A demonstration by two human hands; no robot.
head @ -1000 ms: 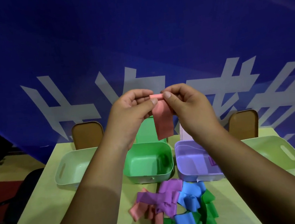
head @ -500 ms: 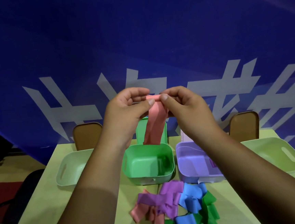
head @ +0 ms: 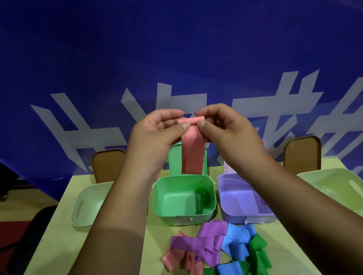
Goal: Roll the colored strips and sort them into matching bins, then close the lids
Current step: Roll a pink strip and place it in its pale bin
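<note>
- At the centre of the frame I pinch the pink strip (head: 192, 149) between my left hand (head: 154, 135) and right hand (head: 226, 129), thumb and fingers of each clamped on its top edge.
- That top edge is curled into a small roll; the rest hangs flat and straight, matte salmon pink, its lower end in front of the green bin (head: 183, 199).
- Lower centre, a heap of loose strips (head: 217, 252) in pink, purple, blue and green lies on the table (head: 54, 247).
</note>
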